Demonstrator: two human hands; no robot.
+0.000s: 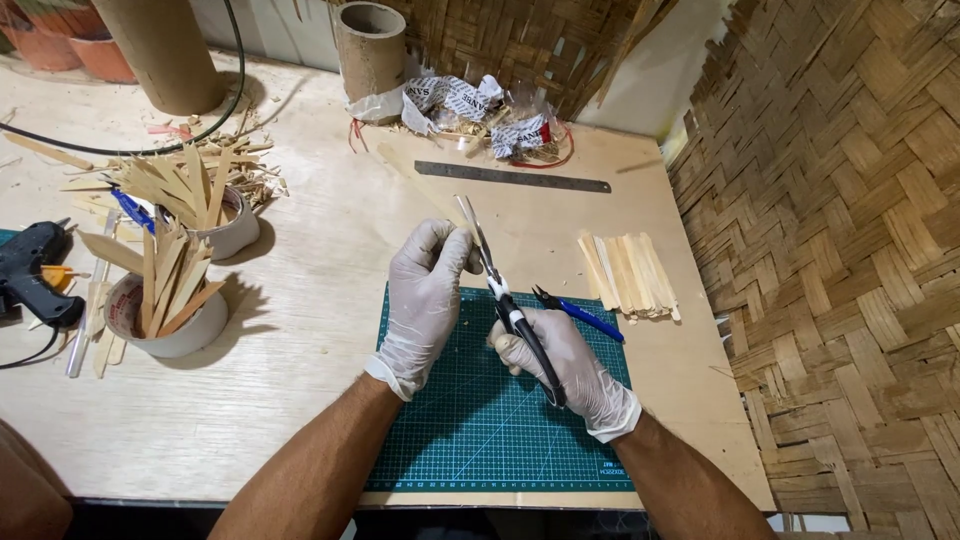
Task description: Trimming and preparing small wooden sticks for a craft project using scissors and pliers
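Black-handled scissors (505,300) sit gripped in the right hand (565,365), blades pointing away; the left hand (425,295) pinches a thin strip (464,215) beside them.

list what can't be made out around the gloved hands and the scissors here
- Head view: whatever the white-gloved left hand pinches at the black-handled scissors is hidden by its fingers.
- The handle loops are covered by the white-gloved right hand.
- The black glue gun is cut off by the left edge.
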